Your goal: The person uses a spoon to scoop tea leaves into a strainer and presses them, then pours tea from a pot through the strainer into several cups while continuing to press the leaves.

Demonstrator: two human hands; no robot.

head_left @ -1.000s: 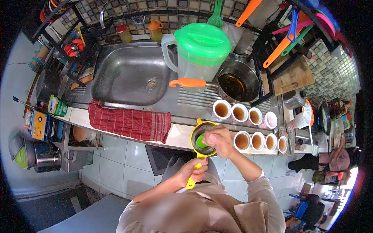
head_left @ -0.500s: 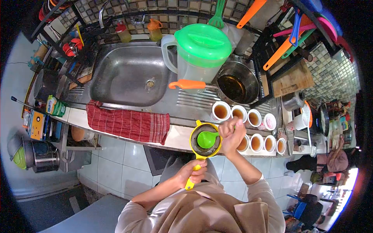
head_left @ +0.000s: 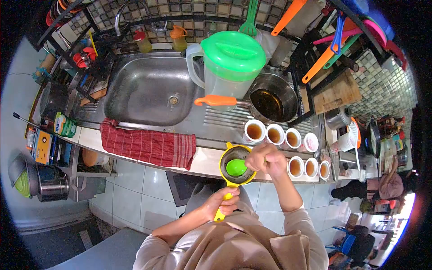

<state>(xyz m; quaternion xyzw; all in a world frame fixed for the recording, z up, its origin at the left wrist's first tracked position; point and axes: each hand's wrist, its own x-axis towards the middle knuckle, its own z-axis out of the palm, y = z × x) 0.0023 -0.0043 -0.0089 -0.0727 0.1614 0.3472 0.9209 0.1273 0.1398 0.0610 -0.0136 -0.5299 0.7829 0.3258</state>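
My left hand (head_left: 221, 204) is wrapped round the handle of a yellow strainer (head_left: 223, 156), held level over the counter's front edge. Inside the strainer's bowl sits a green scoop (head_left: 236, 168). My right hand (head_left: 269, 161) is closed on the scoop's handle, which it mostly hides. Dark residue lines the mesh. What lies beneath the strainer is hidden. White cups of brown liquid stand in two rows beside my right hand, including one cup (head_left: 254, 131) just behind the strainer and another (head_left: 295, 167) to its right. One back-row cup (head_left: 311, 142) shows something pinkish inside.
A green-lidded pitcher (head_left: 225, 81) and a saucepan (head_left: 291, 101) of dark liquid stand behind the cups. The saucepan's orange handle (head_left: 217, 100) points left. Left are the sink (head_left: 148, 90) and a red cloth (head_left: 144, 141). A person (head_left: 389, 186) is at far right.
My right hand has shifted slightly down and left, now covering the leftmost front cup. The scoop has moved lower within the strainer and turned. My left hand stays nearly still.
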